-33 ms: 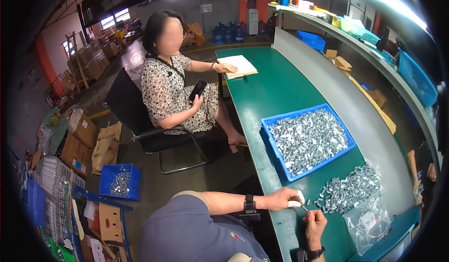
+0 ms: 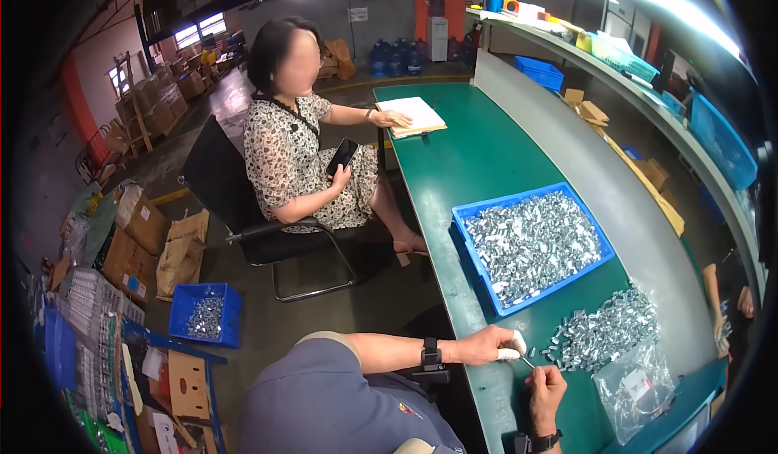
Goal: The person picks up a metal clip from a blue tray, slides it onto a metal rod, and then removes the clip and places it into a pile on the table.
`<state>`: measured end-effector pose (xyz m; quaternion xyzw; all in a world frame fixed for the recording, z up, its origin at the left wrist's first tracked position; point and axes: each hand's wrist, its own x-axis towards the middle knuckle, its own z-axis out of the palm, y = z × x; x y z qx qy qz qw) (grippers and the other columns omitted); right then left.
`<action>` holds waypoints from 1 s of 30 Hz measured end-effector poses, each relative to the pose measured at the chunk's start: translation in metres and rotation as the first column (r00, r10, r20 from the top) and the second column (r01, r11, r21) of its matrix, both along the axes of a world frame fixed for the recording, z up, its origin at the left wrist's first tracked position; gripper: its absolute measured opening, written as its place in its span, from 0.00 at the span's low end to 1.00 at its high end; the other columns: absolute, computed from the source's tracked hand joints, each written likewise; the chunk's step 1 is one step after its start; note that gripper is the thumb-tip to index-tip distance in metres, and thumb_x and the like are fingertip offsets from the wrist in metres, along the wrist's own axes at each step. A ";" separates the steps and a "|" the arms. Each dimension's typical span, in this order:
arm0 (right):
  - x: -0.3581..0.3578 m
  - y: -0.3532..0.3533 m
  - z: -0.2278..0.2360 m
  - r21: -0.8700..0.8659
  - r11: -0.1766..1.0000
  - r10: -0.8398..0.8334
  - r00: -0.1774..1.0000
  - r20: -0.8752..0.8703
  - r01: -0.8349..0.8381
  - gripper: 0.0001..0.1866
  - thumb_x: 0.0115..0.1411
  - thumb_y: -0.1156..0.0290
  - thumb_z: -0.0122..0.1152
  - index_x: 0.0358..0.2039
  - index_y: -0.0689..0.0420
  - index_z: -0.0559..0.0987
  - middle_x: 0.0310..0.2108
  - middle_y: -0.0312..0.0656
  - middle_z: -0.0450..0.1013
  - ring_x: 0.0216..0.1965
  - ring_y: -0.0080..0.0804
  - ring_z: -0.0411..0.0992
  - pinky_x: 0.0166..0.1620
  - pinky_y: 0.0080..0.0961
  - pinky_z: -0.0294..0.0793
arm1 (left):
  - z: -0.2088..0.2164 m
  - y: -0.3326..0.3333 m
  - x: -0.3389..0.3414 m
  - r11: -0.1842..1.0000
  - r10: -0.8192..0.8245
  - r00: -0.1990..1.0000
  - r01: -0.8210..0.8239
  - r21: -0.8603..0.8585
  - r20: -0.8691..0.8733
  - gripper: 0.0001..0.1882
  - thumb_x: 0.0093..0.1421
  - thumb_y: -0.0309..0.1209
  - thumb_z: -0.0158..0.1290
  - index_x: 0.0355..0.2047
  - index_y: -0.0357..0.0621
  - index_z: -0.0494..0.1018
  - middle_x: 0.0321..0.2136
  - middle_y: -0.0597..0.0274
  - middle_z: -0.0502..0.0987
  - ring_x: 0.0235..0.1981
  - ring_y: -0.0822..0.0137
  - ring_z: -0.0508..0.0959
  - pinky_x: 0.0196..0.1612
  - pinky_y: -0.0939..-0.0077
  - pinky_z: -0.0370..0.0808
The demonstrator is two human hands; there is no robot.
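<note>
My left hand, with white covers on its thumb and fingertip, is closed in a pinch over the green table. What sits between those fingertips is too small to make out. Closed around a thin metal rod is my right hand, and the rod's tip points at the left fingertips. Just beyond my hands lies a loose pile of small silvery metal pieces, a few of them scattered close to the left fingertips. A blue tray full of similar pieces stands farther off.
A clear plastic bag lies right of my right hand. Across the table's far left, a seated person rests a hand on a notebook and holds a phone. A shelf runs along the right. On the floor stands a blue bin.
</note>
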<state>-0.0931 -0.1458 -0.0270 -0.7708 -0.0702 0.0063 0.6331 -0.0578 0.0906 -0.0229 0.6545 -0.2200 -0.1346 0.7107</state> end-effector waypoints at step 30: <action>0.034 -0.018 0.002 0.093 0.996 0.020 0.991 -0.131 -0.008 0.08 0.71 0.70 0.52 0.39 0.62 0.72 0.40 0.46 0.80 0.32 0.20 0.74 0.26 0.14 0.71 | -0.007 0.000 0.008 0.998 0.050 0.994 -0.053 -0.026 -0.100 0.09 0.65 0.29 0.57 0.43 0.39 0.75 0.32 0.66 0.80 0.34 0.77 0.78 0.39 0.78 0.76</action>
